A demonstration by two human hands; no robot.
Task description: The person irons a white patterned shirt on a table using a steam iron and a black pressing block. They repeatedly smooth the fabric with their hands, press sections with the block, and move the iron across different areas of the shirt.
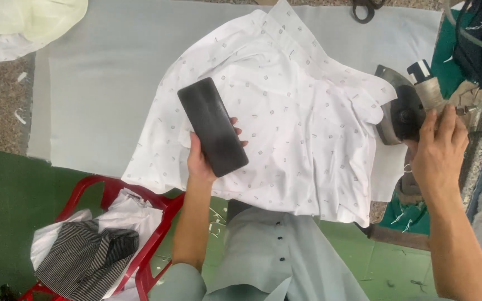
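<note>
**Step in hand.** We judged the work to be at the positioning stage of pressing a garment, with no pass of the iron yet on the cloth.

**Left hand.** Our left hand (pixel 199 161) held a black oblong pad (pixel 212 126) from beneath. The fingers were curled around its lower half and their tips showed at its right edge. The pad lay slantwise over the left part of the white printed shirt (pixel 285 111). We could not tell whether it pressed on the cloth or sat just above it.

**Right hand.** Our right hand (pixel 439 147) gripped the handle of the iron (pixel 400 108), fingers closed around it. The iron stood at the shirt's right edge with its soleplate turned towards the cloth. Whether it touched the hem was not clear.

**Workpiece.** The shirt lay spread and creased on the pale grey board cover (pixel 101 89), its lower edge hanging over the near side.

**Surroundings.** A red plastic chair (pixel 157 223) stood below left, carrying a striped garment (pixel 85 259) on white cloth.

**What the next move calls for.** In our judgement:
1. The soleplate had to come flat onto the shirt from the right.
2. The pad had to keep the cloth taut and smooth.
3. The left fingers had to remain clear of the iron's path.
</note>
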